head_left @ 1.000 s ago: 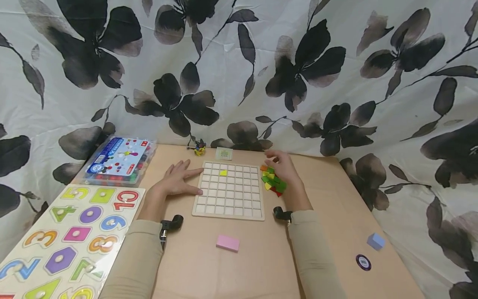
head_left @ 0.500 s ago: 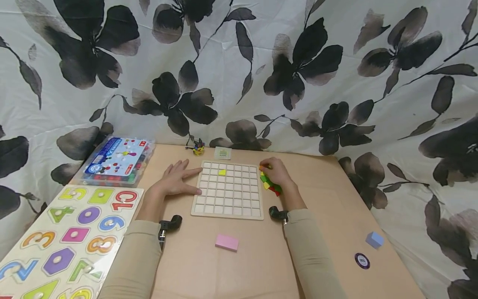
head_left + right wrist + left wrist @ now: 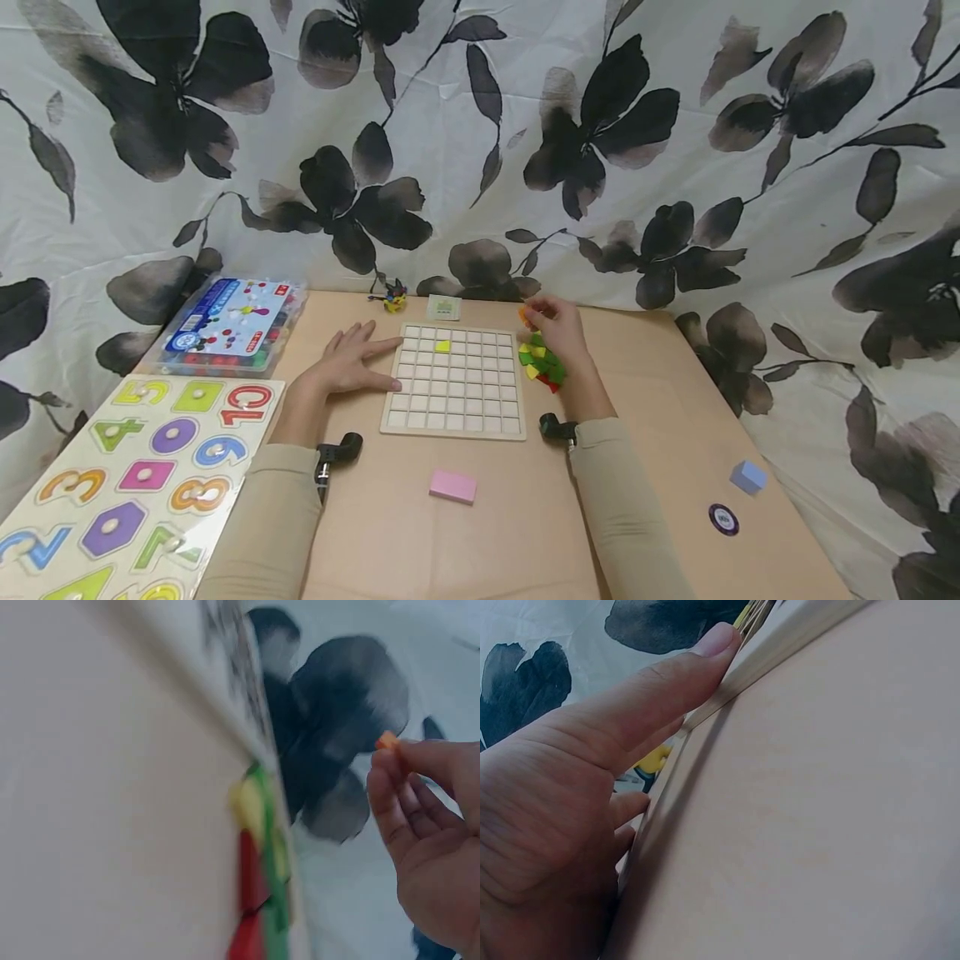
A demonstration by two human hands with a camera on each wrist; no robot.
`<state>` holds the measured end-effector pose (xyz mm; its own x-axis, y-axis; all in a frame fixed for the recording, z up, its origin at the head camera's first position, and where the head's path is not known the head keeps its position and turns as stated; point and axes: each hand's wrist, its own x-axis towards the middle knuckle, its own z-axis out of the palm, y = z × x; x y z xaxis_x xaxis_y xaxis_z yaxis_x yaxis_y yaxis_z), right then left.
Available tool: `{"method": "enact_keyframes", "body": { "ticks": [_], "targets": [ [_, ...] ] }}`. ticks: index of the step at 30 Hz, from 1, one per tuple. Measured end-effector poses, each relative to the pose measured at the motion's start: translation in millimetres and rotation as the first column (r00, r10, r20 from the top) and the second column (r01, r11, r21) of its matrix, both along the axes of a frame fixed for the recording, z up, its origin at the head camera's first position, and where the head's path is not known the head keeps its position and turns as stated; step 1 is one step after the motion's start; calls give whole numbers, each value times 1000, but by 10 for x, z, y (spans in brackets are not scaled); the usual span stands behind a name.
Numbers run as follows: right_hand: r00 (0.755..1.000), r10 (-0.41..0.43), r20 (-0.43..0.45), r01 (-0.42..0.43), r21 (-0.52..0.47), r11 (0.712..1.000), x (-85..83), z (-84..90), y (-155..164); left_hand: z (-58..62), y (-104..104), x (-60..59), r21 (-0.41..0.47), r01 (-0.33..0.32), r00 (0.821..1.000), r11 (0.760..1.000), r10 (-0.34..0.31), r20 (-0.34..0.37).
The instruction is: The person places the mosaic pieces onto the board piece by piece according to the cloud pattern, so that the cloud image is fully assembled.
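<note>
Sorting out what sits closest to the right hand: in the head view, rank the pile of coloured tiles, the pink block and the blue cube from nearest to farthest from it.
From the right hand:
1. Pile of coloured tiles, right beside it, next to the grid board.
2. Pink block, toward the near table edge, centre.
3. Blue cube, far out on the right side.

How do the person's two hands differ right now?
The left hand lies flat on the table with straight fingers against the board; the right hand is raised, fingers curled. The left holds nothing; the right pinches an orange tile above the tile pile. Both flank the board.
</note>
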<state>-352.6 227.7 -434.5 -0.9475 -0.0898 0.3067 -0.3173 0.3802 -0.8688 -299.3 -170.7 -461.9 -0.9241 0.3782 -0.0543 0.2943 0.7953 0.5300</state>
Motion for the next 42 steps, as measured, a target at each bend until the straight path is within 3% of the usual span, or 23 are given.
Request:
{"method": "enact_keyframes", "body": {
  "ticks": [3,6,9,13,19,26,33,42],
  "targets": [
    [998,57,28,-54,-111,992,39,107,-108,-1,-3,-5,-2,2,1000,1000,-2,-5],
    [991,128,50,-122,-111,986,66,167,-242,5,-6,-6,-2,-3,1000,1000,3,-3],
    [982,176,71,-173,-49,984,69,170,-376,16,-6,-4,2,-5,1000,1000,5,3],
    [976,203,74,-211,116,971,47,141,-539,25,2,-8,4,-6,1000,1000,6,5],
    [954,280,108,-300,327,896,-40,71,-741,17,5,-14,5,-11,1000,1000,11,13],
    [926,330,187,-377,385,842,-136,7,-853,-2,3,-15,12,-13,1000,1000,12,8],
    [908,343,241,-418,447,791,-128,12,-878,5,5,-8,14,-15,1000,1000,15,11],
    [910,323,261,-414,492,766,-114,-6,-901,22,9,13,15,-18,1000,1000,18,17]
  ]
}}
